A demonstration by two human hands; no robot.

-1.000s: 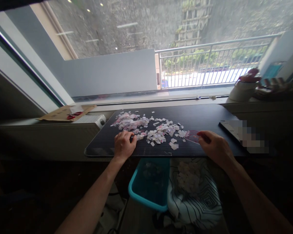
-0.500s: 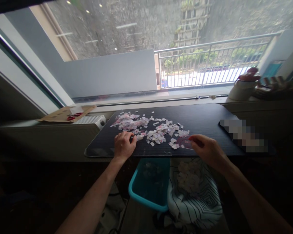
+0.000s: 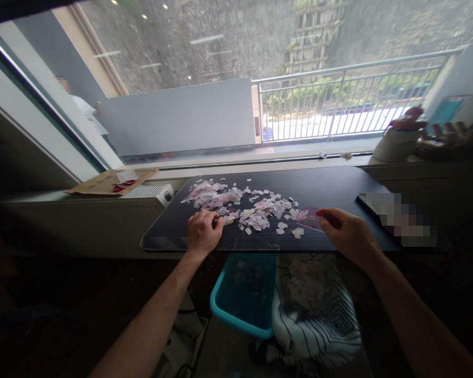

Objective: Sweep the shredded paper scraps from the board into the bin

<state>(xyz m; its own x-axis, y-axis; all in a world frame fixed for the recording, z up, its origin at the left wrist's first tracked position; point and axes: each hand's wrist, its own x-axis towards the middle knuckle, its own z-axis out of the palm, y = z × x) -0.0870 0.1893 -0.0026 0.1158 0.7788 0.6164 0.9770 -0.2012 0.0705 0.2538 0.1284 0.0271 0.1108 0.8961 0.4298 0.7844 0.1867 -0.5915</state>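
My right hand [image 3: 349, 233] pinches the right end of a clear, pink-printed plastic card [image 3: 306, 216] low over the dark tabletop [image 3: 323, 184]. The card's far end touches the edge of a loose pile of small whitish paper pieces [image 3: 260, 212]. Two pieces, one of them a small paper piece [image 3: 298, 232], lie just below the card. My left hand [image 3: 205, 231] rests at the table's front left with its fingers curled together, beside the pile's lower edge. Whatever it may hold is hidden. A pinker heap of pieces [image 3: 211, 194] spreads behind it.
Below the table edge hang or stand a teal bin [image 3: 242, 328] and a striped bag [image 3: 315, 336] with pale pieces inside. A blurred-out flat object [image 3: 394, 218] lies at right. A brown envelope [image 3: 94, 182] and a white jug [image 3: 396, 143] sit by the window.
My right hand has moved slightly right and up with the plastic card, leaving a few pieces apart from the pile. My left hand stays about in place. A person now shows outside at left.
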